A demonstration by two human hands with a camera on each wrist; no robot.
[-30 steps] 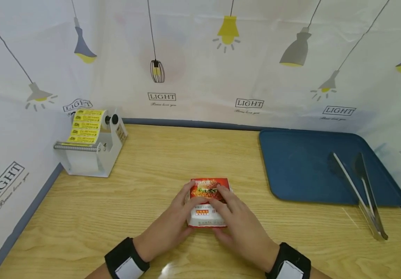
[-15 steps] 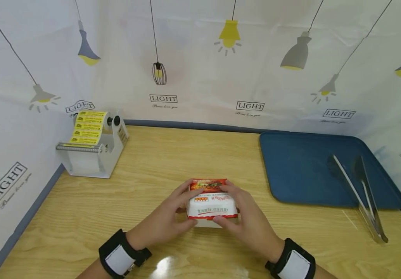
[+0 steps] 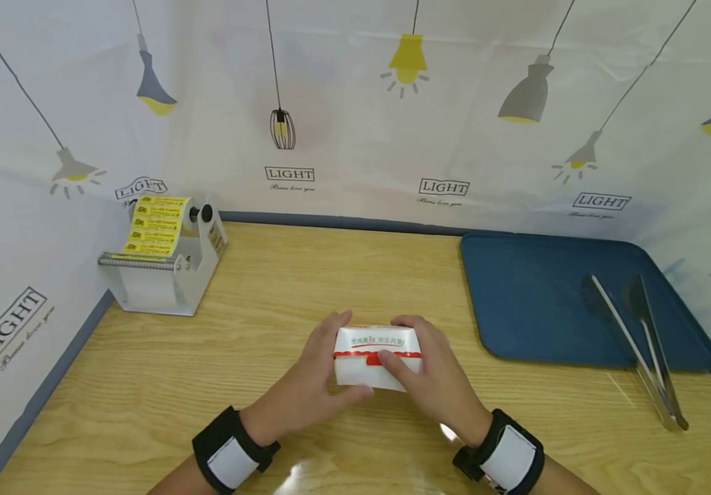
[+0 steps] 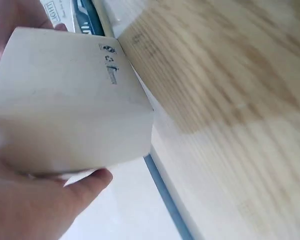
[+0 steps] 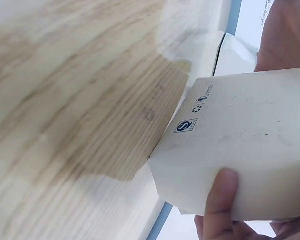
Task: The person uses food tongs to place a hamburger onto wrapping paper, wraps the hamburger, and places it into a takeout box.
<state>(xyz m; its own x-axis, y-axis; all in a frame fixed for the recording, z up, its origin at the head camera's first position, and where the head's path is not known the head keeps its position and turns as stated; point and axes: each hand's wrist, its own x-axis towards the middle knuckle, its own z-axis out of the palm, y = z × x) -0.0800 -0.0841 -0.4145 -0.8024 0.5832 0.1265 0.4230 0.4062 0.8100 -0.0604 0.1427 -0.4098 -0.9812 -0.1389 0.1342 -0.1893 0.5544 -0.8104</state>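
Observation:
Between both hands is a small white cardboard food box (image 3: 352, 373) with a red wavy band and a red tab on its front. It is tipped back, so the plain underside with small printed marks shows in both wrist views. My left hand (image 3: 302, 385) grips its left side, fingers at the far top corner and thumb low along the front edge. My right hand (image 3: 439, 378) holds the right side, thumb on the front by the red tab. In the right wrist view a fingertip (image 5: 225, 182) presses the box's lower face. The lid's picture is mostly turned out of sight.
A label dispenser (image 3: 157, 285) with a yellow label roll (image 3: 156, 223) stands at the back left. On the right lies a blue tray (image 3: 529, 295), with metal tongs (image 3: 655, 371) lying across its front edge. A patterned sheet (image 3: 343, 82) lines the back.
Both hands have tilted the box backward, so its front face now shows instead of the red lid picture. The right thumb has moved up onto the front, near the tab.

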